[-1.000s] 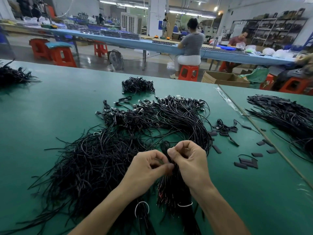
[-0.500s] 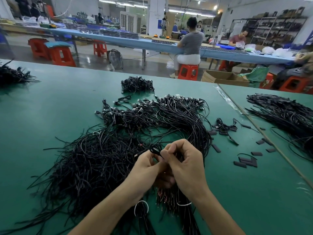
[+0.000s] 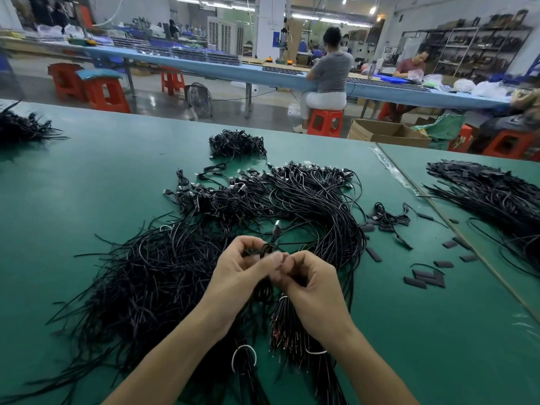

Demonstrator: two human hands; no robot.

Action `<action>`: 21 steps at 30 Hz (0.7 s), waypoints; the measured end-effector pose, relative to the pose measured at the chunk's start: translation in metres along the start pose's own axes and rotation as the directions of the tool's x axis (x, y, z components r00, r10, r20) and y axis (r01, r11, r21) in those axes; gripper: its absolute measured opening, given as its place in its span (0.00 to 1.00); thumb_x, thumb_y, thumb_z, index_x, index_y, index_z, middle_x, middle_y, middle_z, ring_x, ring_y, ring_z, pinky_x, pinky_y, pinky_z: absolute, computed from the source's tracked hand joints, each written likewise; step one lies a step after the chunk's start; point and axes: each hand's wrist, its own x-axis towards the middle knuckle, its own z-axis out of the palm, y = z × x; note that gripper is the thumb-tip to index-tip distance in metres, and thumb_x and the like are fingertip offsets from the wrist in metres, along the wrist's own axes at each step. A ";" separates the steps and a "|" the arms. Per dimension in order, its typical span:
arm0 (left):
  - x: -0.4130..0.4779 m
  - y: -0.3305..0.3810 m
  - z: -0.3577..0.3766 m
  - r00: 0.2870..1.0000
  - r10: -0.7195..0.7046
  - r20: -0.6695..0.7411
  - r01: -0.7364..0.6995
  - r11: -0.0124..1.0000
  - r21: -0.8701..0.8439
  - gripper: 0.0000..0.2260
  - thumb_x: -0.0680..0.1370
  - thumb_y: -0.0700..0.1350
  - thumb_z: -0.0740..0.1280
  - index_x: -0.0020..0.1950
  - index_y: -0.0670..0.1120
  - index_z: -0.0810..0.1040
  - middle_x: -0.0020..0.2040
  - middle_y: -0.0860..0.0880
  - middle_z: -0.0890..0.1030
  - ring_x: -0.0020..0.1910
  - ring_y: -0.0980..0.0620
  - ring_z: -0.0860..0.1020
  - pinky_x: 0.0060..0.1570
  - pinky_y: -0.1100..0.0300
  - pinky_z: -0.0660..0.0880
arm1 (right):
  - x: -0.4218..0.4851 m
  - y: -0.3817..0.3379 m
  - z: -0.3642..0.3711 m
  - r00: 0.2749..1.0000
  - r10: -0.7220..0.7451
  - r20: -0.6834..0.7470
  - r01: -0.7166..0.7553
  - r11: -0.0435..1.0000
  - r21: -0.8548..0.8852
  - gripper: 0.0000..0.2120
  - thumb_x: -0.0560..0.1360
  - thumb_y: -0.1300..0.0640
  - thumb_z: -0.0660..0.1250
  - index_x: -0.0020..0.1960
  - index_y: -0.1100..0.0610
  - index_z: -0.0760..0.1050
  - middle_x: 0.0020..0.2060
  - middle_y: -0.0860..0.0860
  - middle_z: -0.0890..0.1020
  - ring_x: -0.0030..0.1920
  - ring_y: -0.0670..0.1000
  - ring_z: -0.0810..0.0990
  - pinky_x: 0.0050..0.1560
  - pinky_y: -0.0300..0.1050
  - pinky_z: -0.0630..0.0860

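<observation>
Both hands meet at centre, raised just over the cable heap. The left hand (image 3: 242,276) pinches one small coiled black cable (image 3: 267,248), and its USB plug (image 3: 276,228) sticks up above the fingers. The right hand (image 3: 314,287) is curled tight against the same cable; its fingertips are blurred. Directly below and behind them is one big sprawl of loose black cables (image 3: 146,282) on the green surface (image 3: 87,185), merging into a plug-ended batch (image 3: 306,194) further back. This clutter hides the surface under the hands. Two tied bundles lie under the wrists, one with reddish wire tips (image 3: 287,325), and each has a white tie (image 3: 244,356). There is one small separate bundle (image 3: 236,144) at the far side and one more heap (image 3: 20,127) at the left edge. One long heap (image 3: 496,197) lies on the adjoining surface to the right. Short dark sleeve pieces (image 3: 425,279) are scattered right of the hands: about four in a cluster, with more loose ones around that are too spread out to count. Two seated people are at the blue bench (image 3: 204,68) behind.
</observation>
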 end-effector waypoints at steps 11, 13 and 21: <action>0.010 -0.006 -0.023 0.987 0.077 0.137 -0.127 0.906 0.405 0.12 0.71 0.39 0.78 0.49 0.50 0.80 0.43 0.48 0.87 0.41 0.49 0.86 0.43 0.61 0.81 | 0.003 0.021 -0.012 0.922 0.388 -0.016 -0.377 0.904 0.200 0.10 0.72 0.66 0.75 0.41 0.58 0.74 0.34 0.54 0.80 0.31 0.45 0.77 0.32 0.33 0.72; 0.032 0.001 -0.025 0.984 0.179 -0.011 -0.150 0.853 0.499 0.12 0.72 0.39 0.77 0.49 0.49 0.78 0.42 0.49 0.87 0.38 0.52 0.85 0.42 0.60 0.82 | 0.003 0.022 -0.017 0.917 0.398 -0.021 -0.390 0.908 0.151 0.07 0.73 0.64 0.74 0.43 0.59 0.76 0.35 0.53 0.84 0.31 0.45 0.78 0.32 0.34 0.73; 0.126 0.025 -0.036 0.960 0.122 -0.252 0.114 0.652 0.750 0.23 0.80 0.45 0.68 0.74 0.46 0.68 0.72 0.44 0.71 0.69 0.47 0.70 0.69 0.52 0.65 | 0.009 0.036 -0.027 0.953 0.229 -0.199 -0.300 0.802 -0.516 0.02 0.77 0.54 0.70 0.47 0.49 0.77 0.42 0.44 0.82 0.43 0.43 0.80 0.43 0.33 0.75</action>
